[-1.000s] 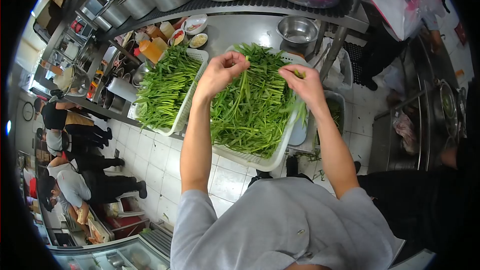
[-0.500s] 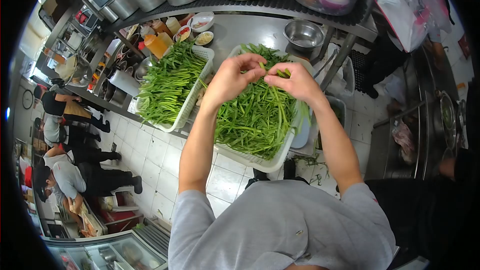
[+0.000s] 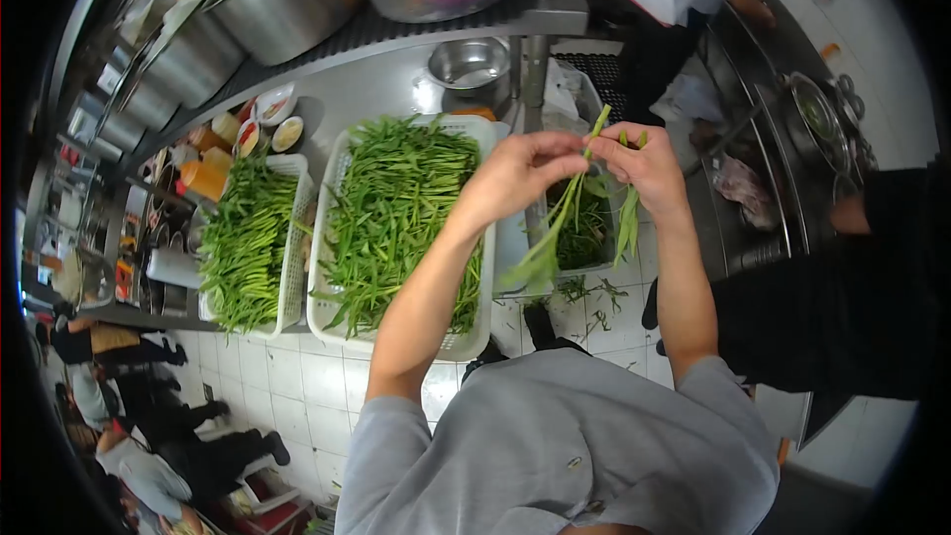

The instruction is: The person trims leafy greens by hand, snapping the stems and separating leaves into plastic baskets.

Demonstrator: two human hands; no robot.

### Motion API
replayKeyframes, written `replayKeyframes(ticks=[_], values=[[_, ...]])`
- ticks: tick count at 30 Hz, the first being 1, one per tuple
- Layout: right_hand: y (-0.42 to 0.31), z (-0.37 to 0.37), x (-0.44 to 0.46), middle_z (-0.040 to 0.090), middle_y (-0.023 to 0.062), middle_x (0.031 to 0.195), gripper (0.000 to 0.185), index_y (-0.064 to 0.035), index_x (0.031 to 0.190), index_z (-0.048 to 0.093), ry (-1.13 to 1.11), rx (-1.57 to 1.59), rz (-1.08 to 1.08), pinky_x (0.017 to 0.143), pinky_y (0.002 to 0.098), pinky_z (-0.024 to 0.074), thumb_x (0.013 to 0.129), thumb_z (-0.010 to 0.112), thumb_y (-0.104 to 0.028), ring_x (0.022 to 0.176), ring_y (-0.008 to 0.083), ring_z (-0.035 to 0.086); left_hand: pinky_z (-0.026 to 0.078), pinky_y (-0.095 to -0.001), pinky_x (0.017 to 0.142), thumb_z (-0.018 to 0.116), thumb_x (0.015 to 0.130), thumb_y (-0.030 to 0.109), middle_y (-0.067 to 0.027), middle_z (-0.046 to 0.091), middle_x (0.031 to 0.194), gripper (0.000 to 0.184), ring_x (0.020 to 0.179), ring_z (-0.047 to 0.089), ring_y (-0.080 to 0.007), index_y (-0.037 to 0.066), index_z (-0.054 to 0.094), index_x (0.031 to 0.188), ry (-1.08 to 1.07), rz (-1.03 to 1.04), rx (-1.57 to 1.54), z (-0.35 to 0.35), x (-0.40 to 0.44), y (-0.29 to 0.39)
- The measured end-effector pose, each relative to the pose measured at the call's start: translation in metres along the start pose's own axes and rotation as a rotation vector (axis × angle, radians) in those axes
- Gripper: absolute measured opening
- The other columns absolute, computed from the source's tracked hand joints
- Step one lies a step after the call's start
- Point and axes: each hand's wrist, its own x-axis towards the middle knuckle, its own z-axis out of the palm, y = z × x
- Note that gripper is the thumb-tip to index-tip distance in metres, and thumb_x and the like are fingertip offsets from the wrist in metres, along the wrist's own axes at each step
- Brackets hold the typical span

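Observation:
My left hand is closed in a pinch on a water spinach stem, whose blurred leafy end hangs below the fingers. My right hand is closed beside it, fingertips almost touching the left ones. It grips more water spinach, with a leafy piece dangling under the palm. Both hands are above a bin that has loose green leaves in it. Left of my hands stands a large white basket heaped with water spinach. A narrower white basket beyond it holds bunches with stems lined up.
A metal bowl sits on the steel counter near small condiment bowls. A shelf with steel pots crosses above. At right stands a person in dark clothes. Leaf scraps lie on the tiled floor.
My hands have moved right, from above the large basket to above the bin, with water spinach in them. The camera view has turned to the right.

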Motion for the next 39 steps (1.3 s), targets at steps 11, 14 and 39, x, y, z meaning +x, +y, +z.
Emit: replayKeyframes(ticks=[11,14,39], values=[[0.007,-0.027,-0.002,0.060,-0.0045,0.067,0.015,0.0008,0.089,0.072,-0.247,-0.334,0.012,0.055,0.0217,0.0348,0.084,0.074,-0.013,0.062,0.0026,0.046,0.054,-0.0256,0.076,0.061,0.097,0.017,-0.0080,0.072,0.092,0.024,0.082,0.068,-0.0126,-0.003,0.068,0.108,-0.209,-0.275,-0.085,0.008,0.003,-0.013],[0.009,-0.020,0.002,0.057,-0.0053,0.066,0.016,0.0012,0.089,0.072,-0.301,-0.310,0.064,0.054,0.0218,0.0346,0.083,0.074,-0.014,0.061,0.0024,0.046,0.056,-0.0286,0.081,0.060,0.098,0.017,-0.0095,0.072,0.094,0.025,0.086,0.069,-0.0156,-0.004,0.068,0.110,-0.186,-0.293,-0.087,0.003,-0.003,-0.020],[0.021,-0.032,0.013,0.066,0.0025,0.087,0.015,-0.0002,0.102,0.062,-0.265,0.023,0.038,0.049,0.0189,0.0320,0.096,0.059,-0.013,0.057,0.0016,0.041,0.051,-0.0290,0.087,0.065,0.092,0.008,-0.0089,0.071,0.101,0.018,0.095,0.066,-0.0154,-0.001,0.070,0.107,0.179,-0.038,0.308,-0.008,-0.011,0.002]])
